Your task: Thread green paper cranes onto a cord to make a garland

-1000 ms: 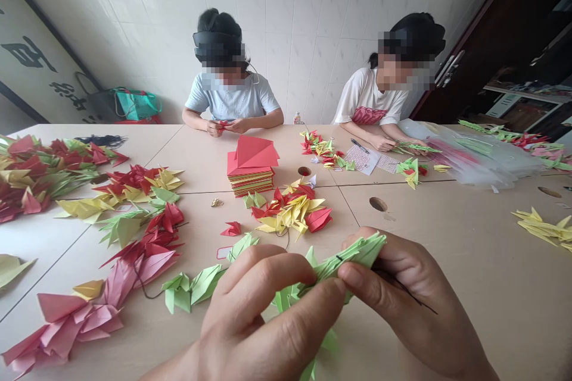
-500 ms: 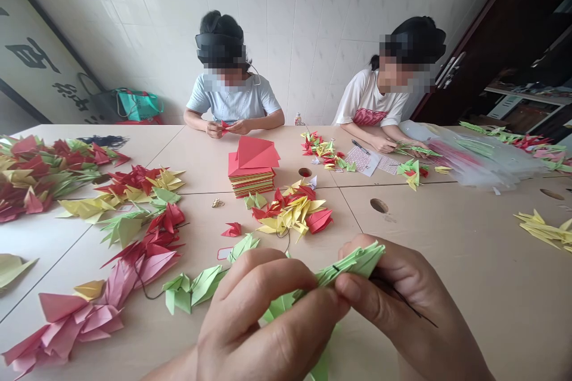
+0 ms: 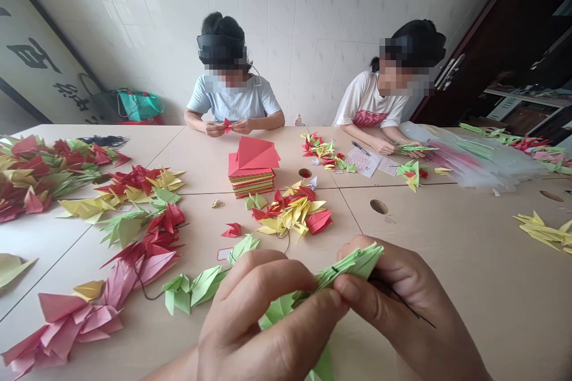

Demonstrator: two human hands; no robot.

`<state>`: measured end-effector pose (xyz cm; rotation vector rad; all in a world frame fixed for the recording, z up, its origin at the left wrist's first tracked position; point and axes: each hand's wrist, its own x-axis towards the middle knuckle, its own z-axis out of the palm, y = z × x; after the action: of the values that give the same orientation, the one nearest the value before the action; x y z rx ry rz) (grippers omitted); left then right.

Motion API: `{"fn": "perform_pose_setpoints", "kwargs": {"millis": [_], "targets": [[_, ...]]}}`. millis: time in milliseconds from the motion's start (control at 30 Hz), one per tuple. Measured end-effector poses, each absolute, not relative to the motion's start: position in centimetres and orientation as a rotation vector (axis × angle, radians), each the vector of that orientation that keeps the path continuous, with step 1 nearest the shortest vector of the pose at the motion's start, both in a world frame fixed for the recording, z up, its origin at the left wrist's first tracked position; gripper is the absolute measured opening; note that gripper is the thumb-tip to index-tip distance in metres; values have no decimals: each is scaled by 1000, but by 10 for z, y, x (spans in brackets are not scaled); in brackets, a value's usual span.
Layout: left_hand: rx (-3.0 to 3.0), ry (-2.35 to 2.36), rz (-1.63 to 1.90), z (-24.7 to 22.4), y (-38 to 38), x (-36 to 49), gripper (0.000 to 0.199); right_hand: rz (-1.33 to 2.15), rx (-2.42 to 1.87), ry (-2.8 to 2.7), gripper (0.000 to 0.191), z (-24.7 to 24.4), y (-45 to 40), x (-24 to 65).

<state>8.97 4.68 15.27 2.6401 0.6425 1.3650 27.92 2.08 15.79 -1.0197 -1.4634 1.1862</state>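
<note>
Both of my hands meet over the near side of the table. Between them is a bundle of green origami cranes [image 3: 357,262], folded narrow and pressed together. My left hand [image 3: 261,312] pinches its left end with thumb and curled fingers. On the other end, my right hand [image 3: 400,294] closes with its thumb in front. A black thread [image 3: 413,308] trails from the bundle across my right palm. More green paper [image 3: 325,363] hangs below my left hand, partly hidden. Just left of that hand lie loose green cranes [image 3: 205,283] on a black thread.
A string of pink paper cranes [image 3: 71,330] and red ones curves along the left. Beyond my hands are a mixed crane pile [image 3: 292,211] and a stack of coloured paper [image 3: 251,175]. Two people work opposite, one folding red paper [image 3: 227,125], one handling green pieces [image 3: 415,147].
My hands and the green bundle have barely moved. Across the table, one person's red paper has turned and shifted slightly right.
</note>
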Motion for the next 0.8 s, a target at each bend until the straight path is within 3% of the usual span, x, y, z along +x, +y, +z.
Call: {"fn": "perform_pose_setpoints", "kwargs": {"millis": [800], "targets": [[2527, 724, 1461, 161, 43, 99, 15, 1151, -1056, -1488, 31, 159, 19, 280]]}}
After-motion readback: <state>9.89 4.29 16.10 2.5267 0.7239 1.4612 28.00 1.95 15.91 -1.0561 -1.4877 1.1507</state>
